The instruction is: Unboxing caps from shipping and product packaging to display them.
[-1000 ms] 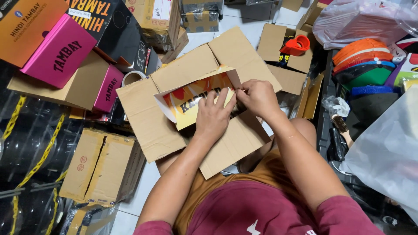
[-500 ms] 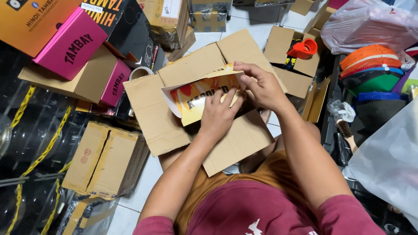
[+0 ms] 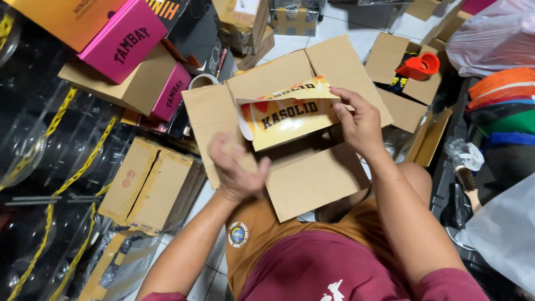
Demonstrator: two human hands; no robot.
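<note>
Head view: your right hand point(image 3: 361, 124) pinches the right edge of the yellow printed card point(image 3: 290, 116), which sits curled inside the open cardboard box point(image 3: 312, 178) on your lap. Your left hand point(image 3: 234, 167) hovers loosely cupped, blurred, holding nothing, above the box's left flap. Card looks light, thin, bendy; likely best supported at both side edges to avoid creasing.

even, bright overhead light; soft shadow inside open carton point(image 3: 312, 167); motion blur on left hand point(image 3: 237, 167); glare on plastic domes point(image 3: 33, 139).
</note>
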